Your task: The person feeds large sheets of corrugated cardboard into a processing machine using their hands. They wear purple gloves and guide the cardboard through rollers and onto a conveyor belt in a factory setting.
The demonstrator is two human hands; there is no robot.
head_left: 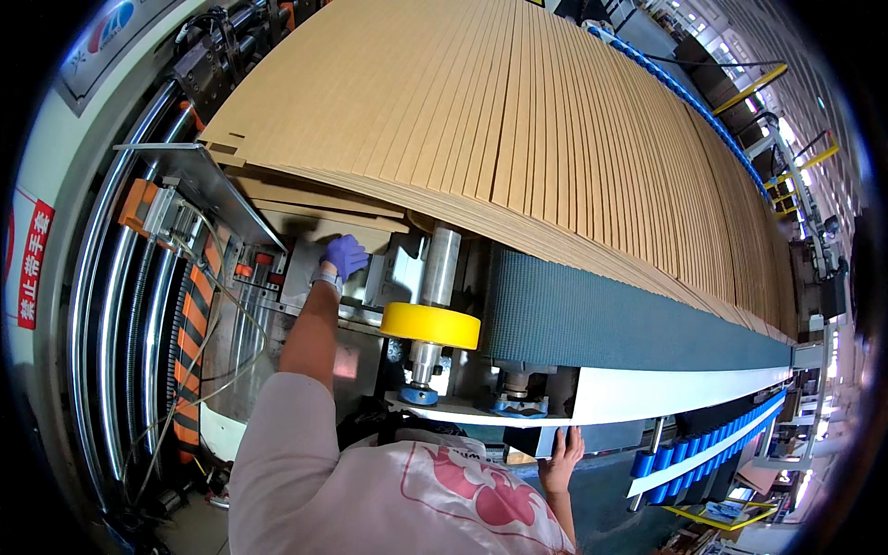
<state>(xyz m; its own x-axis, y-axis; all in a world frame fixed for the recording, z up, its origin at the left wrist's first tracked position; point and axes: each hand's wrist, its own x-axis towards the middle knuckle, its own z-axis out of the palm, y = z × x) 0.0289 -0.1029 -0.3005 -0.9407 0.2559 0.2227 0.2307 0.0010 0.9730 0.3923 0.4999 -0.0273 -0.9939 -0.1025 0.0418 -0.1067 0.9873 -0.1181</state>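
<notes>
Yellow roller (pixel 430 326) on a steel shaft (pixel 440 266), just under the front edge of the conveyor. Dark green belt (pixel 592 319) runs along the conveyor's front side toward the right end. White rail (pixel 684 388) below it, then a row of blue rollers (pixel 712 442) (curving up to the far right). Orange-and-black striped guard (pixel 190 342) at the machine's left side, beside chrome pipes (pixel 111 314). Red sign (pixel 35 268) on the left edge. Yellow railings (pixel 763 83) top right, well apart from the machine.
</notes>
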